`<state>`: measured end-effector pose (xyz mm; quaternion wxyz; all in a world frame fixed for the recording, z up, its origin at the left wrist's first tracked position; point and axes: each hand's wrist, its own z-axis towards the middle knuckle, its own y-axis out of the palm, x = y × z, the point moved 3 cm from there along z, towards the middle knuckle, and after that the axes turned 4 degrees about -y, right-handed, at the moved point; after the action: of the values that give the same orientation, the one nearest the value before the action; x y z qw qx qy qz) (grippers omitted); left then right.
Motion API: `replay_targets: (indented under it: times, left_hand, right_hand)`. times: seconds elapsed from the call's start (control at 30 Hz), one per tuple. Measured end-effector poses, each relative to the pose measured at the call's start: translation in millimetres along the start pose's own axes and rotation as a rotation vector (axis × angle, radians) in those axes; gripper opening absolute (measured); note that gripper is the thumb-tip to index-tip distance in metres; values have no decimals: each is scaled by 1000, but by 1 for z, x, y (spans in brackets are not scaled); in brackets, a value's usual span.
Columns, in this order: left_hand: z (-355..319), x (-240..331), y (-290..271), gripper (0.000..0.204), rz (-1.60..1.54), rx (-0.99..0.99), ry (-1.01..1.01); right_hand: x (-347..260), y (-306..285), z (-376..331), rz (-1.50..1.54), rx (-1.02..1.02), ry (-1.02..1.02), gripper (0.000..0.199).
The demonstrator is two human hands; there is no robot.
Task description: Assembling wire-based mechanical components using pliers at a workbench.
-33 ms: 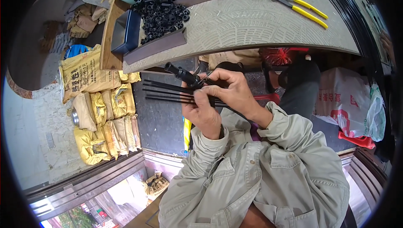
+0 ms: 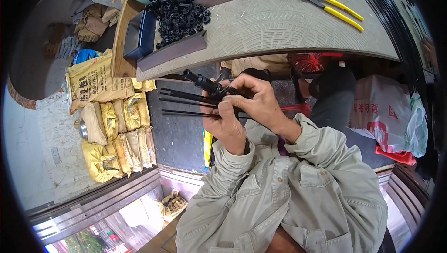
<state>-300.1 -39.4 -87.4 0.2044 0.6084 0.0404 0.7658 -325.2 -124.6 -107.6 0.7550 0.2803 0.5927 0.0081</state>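
In front of my chest, below the table edge, my left hand (image 2: 226, 127) is closed round several thin black rods (image 2: 184, 96) that stick out to the left. A black stepped plastic tube (image 2: 201, 81) slants up and to the left just above these rods. Its lower end meets the fingers of both hands. My right hand (image 2: 259, 100) is closed in a pinch at that end, where small dark parts show between the fingertips. The two thumbs come close together there. How the rods join the tube is hidden by the fingers.
On the table (image 2: 265, 25) lie a heap of small black plastic parts (image 2: 184, 8), grey strips (image 2: 174, 50) and yellow-handled pliers (image 2: 337, 13). A blue box (image 2: 139, 34) stands at its left end. Yellow sacks (image 2: 102, 78) are stacked left; a white bag (image 2: 375, 106) sits right.
My left thumb has shifted up toward the joint. The rods lie more spread, with the lowest one farther from the others. The tube and right hand have hardly moved.
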Motion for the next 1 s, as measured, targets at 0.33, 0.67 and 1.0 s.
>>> replay_targets:
  times: [0.33,0.67,1.0]
  left_hand:
    - [11,-7,-16,21,-200,51,-194]
    - [8,-3,-14,19,-221,-10,-177]
    - [4,-2,-15,21,-167,29,-140]
  right_hand:
    - [11,-4,-1,81,2,-40,22]
    - [-1,-13,-9,-44,2,-142,17]
    - [-5,-6,-11,-216,49,-214,15]
